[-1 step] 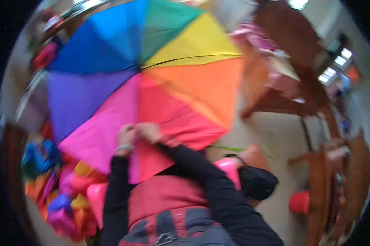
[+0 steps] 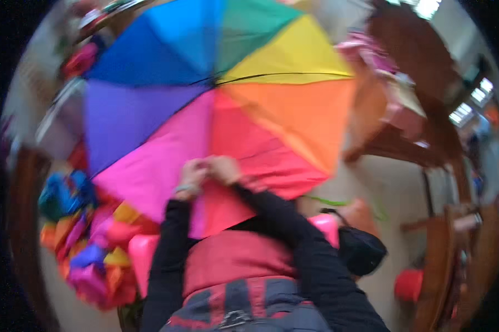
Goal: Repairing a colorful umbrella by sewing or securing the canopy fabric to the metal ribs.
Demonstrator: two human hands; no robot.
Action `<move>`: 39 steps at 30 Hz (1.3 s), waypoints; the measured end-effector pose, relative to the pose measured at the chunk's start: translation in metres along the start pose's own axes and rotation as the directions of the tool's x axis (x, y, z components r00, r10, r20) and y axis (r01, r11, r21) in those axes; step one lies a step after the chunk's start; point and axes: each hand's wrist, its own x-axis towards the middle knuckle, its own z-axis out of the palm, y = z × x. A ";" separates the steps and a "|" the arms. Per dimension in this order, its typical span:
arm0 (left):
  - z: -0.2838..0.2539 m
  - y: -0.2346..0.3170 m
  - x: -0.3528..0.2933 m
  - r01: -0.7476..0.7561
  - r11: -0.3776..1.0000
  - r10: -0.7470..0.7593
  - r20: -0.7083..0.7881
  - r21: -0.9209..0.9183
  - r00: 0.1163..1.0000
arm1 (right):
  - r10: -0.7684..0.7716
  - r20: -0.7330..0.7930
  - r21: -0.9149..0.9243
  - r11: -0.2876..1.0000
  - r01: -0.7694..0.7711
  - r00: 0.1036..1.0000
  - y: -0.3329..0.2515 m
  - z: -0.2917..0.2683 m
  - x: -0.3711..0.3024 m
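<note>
Everything in our view slides to the right since the earlier frame, and the opened umbrella (image 2: pixel 227 110), our left hand (image 2: pixel 194 172) and our right hand (image 2: pixel 225 169) also sit a little higher in it, in nearly the same places relative to one another. Motion blur softens it all.

Largest is the umbrella, spread in front of us with its near edge at our lap. Its panels run through purple, dark blue, light blue, green, yellow, orange, red and pink, meeting at a dark centre. To the upper right we see brown wooden furniture (image 2: pixel 412 39) with pink items (image 2: pixel 372 54) beside it or on it. At lower left lies a heap of bright fabric (image 2: pixel 97 243) in blue, orange, purple, pink and yellow. Below us is our red and grey garment (image 2: pixel 235 265), between black sleeves. Near our right elbow sits a black object (image 2: pixel 362 252).

Our hands meet over the pink and red panels, below the centre, fingers drawn together. Blur hides the grip: we cannot tell whether it is closed on the fabric.

Smaller still are a red container (image 2: pixel 408 285) at lower right and a pale band (image 2: pixel 188 189) around our left wrist.
</note>
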 end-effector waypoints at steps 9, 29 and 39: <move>-0.028 0.066 0.021 0.663 0.649 -0.753 0.190 0.372 0.630 | -0.036 -0.131 0.195 0.979 0.062 0.991 0.015 0.008 -0.002; -0.040 0.069 0.019 0.413 0.697 -0.657 0.290 0.586 0.696 | 0.110 -0.032 0.402 0.911 -0.088 0.993 0.014 -0.002 -0.005; -0.017 0.066 0.011 0.344 0.701 -0.574 0.207 0.625 0.792 | 0.020 -0.142 0.121 0.993 -0.003 0.990 0.002 -0.005 -0.007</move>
